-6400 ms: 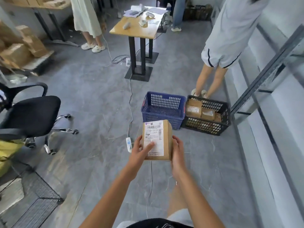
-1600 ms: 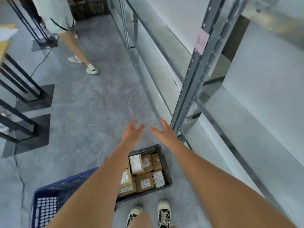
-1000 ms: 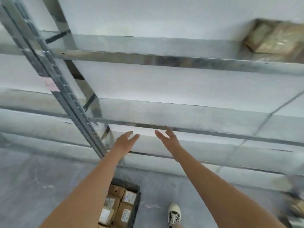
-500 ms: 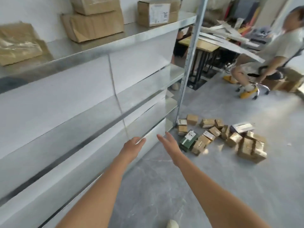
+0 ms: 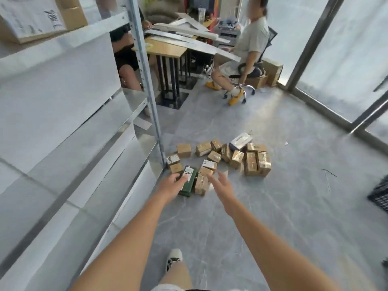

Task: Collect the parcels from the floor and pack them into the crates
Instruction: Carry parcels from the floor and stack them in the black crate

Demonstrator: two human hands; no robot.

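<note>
**Ana:** Fingers on the right hand are straight and spread; those of the left hand are loosely extended. Both hands hold nothing, stretched out over the heap of parcels on the floor.

**Ben:** And half a second ago?

**Ana:** Same empty, open reach, but the heap sat farther off and to the right; now it lies under the fingertips, at the foot of the shelf upright. The seated person has come closer to centre.

**Ben:** Anything unclear?

**Ana:** The left hand covers part of the green parcel, so I cannot tell whether it touches it. Only a corner of a black crate shows at the right edge. A second person behind the upright is mostly hidden.

**Ben:** Counts?

**Ana:** One green parcel, one white box, roughly fifteen brown cartons, too tightly packed for an exact tally. One shoe is visible.
</note>
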